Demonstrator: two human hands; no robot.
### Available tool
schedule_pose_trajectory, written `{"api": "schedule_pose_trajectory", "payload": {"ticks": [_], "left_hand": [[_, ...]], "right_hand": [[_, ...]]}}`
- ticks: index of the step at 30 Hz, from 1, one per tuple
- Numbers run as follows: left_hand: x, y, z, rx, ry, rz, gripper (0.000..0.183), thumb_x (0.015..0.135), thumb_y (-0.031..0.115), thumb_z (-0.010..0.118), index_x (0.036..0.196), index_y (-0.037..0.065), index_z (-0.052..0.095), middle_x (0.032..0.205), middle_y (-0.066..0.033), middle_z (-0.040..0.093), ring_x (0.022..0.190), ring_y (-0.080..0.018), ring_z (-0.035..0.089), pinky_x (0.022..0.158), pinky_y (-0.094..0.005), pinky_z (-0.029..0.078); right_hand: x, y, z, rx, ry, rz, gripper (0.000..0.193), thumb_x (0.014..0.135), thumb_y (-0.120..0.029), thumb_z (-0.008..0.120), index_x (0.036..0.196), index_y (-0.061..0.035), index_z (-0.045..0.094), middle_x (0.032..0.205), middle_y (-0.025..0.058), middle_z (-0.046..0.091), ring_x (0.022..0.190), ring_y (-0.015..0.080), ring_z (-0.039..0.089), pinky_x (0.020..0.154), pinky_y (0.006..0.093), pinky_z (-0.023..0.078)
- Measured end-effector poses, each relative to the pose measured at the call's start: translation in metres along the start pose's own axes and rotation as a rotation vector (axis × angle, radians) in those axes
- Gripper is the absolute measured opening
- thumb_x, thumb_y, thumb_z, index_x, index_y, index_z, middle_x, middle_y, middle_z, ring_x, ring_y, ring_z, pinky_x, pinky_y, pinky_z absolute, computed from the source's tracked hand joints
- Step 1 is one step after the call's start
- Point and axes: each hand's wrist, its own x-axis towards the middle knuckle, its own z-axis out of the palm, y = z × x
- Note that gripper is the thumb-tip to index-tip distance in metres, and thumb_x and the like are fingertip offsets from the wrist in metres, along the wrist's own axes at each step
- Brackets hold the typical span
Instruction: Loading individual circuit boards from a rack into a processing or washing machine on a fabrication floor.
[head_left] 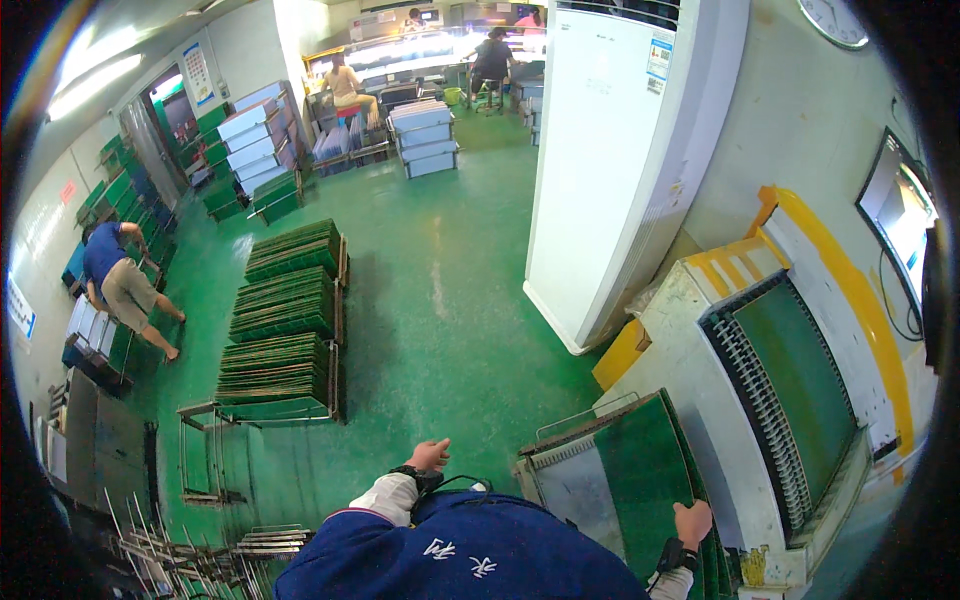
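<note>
My right hand (693,522) is closed at the edge of a green circuit board panel (640,462), one of several that stand on edge in a slotted rack (560,462) at my lower right. The panel leans beside a pale, grey patch of the rack. My left hand (430,456) is held in front of my body over the green floor, its fingers curled with nothing visible in them. A dark band is on each wrist. Close to the right hand stands a machine with a toothed roller conveyor (775,420), on which a wide green panel (800,375) lies.
Rows of green panels (275,370) stand in a metal rack (205,452) at left. A tall white cabinet-like air conditioner (610,150) rises ahead right. A person (120,275) bends over racks at far left. Blue-grey bins (425,140) and seated people (490,62) are far back. Metal rods (150,560) stick up lower left.
</note>
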Motion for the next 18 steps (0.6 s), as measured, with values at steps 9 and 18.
{"api": "schedule_pose_trajectory", "payload": {"ticks": [9,18], "left_hand": [[-0.007,-0.015,-0.006,0.057,0.008,-0.047,0.06,0.083,0.048,0.06,0.116,-0.001,0.051,0.104,-0.0134,0.061,0.084,-0.0244,0.06,0.062,-0.0357,0.047],[-0.02,-0.01,0.0,-0.008,0.035,-0.082,0.051,0.083,0.04,0.062,0.112,-0.001,0.052,0.099,-0.0112,0.061,0.074,-0.0201,0.059,0.052,-0.0307,0.044]], "right_hand": [[0.005,0.012,0.015,0.009,0.07,-0.034,0.045,0.065,-0.026,0.074,0.095,0.0055,0.062,0.096,0.0228,0.063,0.093,0.0376,0.06,0.079,0.0438,0.047],[0.008,0.025,0.032,-0.03,0.265,-0.125,0.039,0.062,-0.027,0.072,0.082,0.0044,0.062,0.086,0.0236,0.063,0.082,0.0393,0.06,0.072,0.0453,0.047]]}}
